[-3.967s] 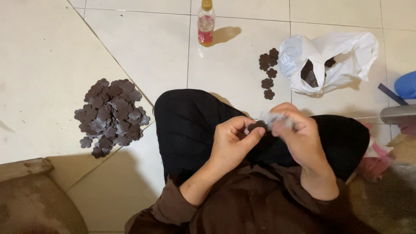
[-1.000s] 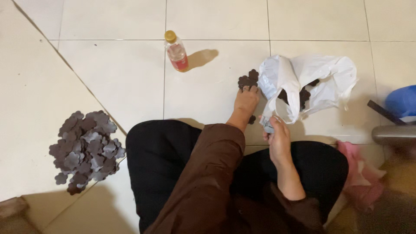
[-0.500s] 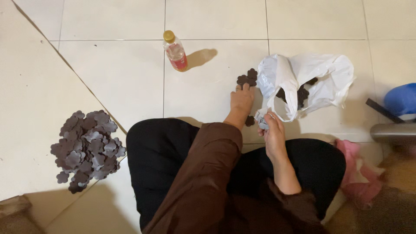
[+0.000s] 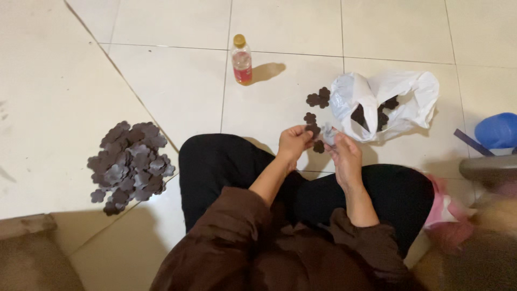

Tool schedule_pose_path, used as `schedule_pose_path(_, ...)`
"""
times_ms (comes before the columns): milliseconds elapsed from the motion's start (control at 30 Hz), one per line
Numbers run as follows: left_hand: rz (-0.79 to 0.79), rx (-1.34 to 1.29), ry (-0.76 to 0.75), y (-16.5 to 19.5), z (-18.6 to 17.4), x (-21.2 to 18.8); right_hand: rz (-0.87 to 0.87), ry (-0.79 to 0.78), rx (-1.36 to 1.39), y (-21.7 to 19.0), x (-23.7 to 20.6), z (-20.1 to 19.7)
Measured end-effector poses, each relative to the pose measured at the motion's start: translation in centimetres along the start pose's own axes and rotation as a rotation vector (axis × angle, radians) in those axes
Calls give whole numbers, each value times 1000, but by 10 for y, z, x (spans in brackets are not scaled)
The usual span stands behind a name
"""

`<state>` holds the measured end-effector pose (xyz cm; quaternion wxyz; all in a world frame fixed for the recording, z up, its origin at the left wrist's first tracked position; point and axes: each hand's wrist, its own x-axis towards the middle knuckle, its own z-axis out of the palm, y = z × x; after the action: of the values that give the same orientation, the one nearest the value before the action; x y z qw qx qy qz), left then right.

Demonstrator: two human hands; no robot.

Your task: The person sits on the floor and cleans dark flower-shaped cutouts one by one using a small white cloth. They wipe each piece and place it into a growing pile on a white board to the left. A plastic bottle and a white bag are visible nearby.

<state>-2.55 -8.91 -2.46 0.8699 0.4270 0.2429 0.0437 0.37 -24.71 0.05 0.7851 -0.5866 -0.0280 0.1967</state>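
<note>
Both hands pinched on flower cutout

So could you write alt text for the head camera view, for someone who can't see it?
A person sitting on a tiled floor holds a dark flower-shaped piece in the left hand, with the right hand beside it. A pile of similar pieces lies left, a white bag and bottle ahead.

Dark flower-shaped cutout, pinched at fingertips, above floor

Dark brown flower cutouts, white plastic bag, red-labelled bottle with yellow cap, cream floor tiles
</note>
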Motion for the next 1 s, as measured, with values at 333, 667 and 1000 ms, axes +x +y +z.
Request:
schedule_pose_path(333, 157, -149, -159, 38, 29, -111, -506, -38, -523, -69, -58, 55)
schedule_pose_path(667, 308, -269, -262, 105, 38, -201, -248, -281, -214, -145, -121, 91)
schedule_pose_path(1000, 443, -188, -274, 114, 47, -202, -422, -235, -143, -137, -102, 107)
